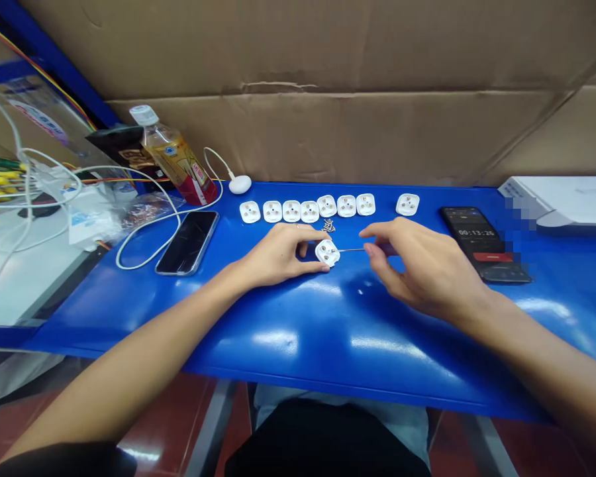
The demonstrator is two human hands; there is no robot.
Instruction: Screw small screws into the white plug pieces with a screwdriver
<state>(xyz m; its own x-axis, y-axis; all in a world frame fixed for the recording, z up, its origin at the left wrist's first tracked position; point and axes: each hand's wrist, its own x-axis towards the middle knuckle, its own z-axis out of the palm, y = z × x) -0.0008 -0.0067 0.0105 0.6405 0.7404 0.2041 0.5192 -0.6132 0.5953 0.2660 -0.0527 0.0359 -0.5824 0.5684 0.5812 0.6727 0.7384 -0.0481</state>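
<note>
My left hand [283, 255] pinches a small white plug [326, 252] of rounded-square shape between thumb and fingers, its face with brass-coloured metal spots turned up. From the right, the thin metal shaft of a screwdriver [351, 250] reaches this plug. My right hand [417, 262] is closed around the other end of the tool, whose handle is hidden by the hand. Just beyond the held plug lies a small heap of screws [328, 226]. Several similar white plugs [291, 211] stand in a row behind it, and a single plug [407, 205] sits apart to the right.
On the left of the blue table [298, 331] lie a dark phone [187, 243], a white cable [124, 245] and a drink bottle [179, 159]. A phone with a running timer [477, 233] and a white box [571, 199] are at right. Cardboard [318, 132] walls the back.
</note>
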